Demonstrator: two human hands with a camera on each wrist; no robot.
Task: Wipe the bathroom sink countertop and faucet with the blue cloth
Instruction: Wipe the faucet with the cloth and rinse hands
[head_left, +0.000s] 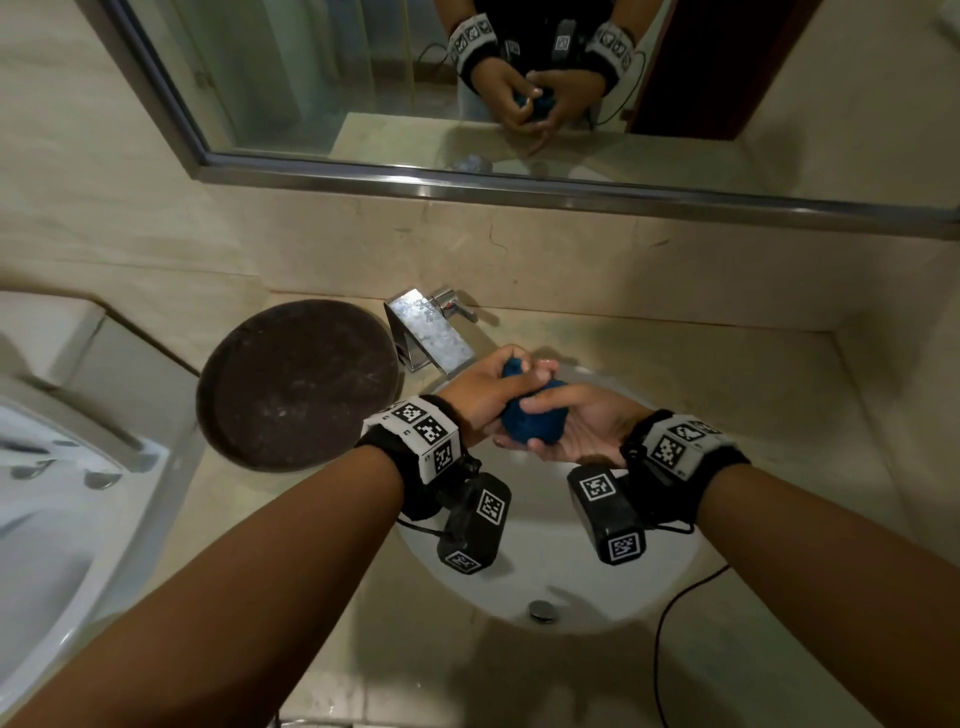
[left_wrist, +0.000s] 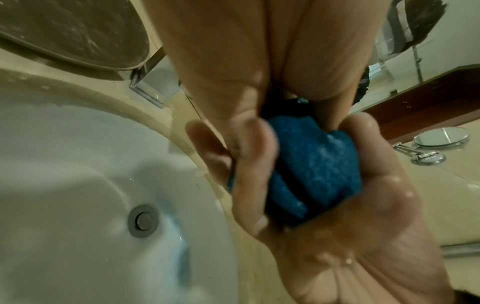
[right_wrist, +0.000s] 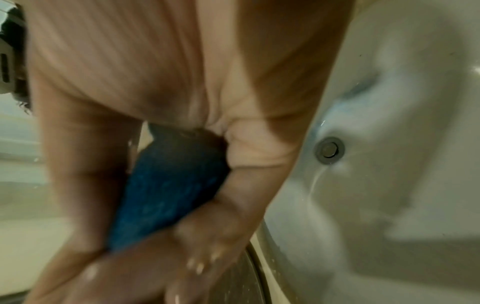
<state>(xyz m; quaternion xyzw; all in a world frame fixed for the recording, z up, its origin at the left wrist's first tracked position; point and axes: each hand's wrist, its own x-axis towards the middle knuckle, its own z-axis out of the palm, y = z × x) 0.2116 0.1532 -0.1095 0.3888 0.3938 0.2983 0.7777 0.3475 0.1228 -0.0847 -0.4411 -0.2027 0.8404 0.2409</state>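
Note:
Both hands hold the blue cloth (head_left: 535, 423), wadded into a wet ball, above the back of the white sink basin (head_left: 571, 597). My left hand (head_left: 491, 387) grips its far end from the left, fingers curled over it. Palm up, my right hand (head_left: 574, 423) cups it from below with the thumb across the top. In the left wrist view the cloth (left_wrist: 314, 170) sits between both wet palms; the right wrist view shows the cloth (right_wrist: 168, 191) blurred. The chrome faucet (head_left: 431, 332) stands just behind the hands, not touched. Beige countertop (head_left: 753, 389) surrounds the basin.
A round dark brown tray (head_left: 296, 384) lies on the counter left of the faucet. The drain plug (head_left: 542, 609) sits in the basin. A white fixture (head_left: 52, 493) is at far left, a mirror (head_left: 467, 78) above the backsplash. A black cable (head_left: 670, 623) hangs over the right front edge.

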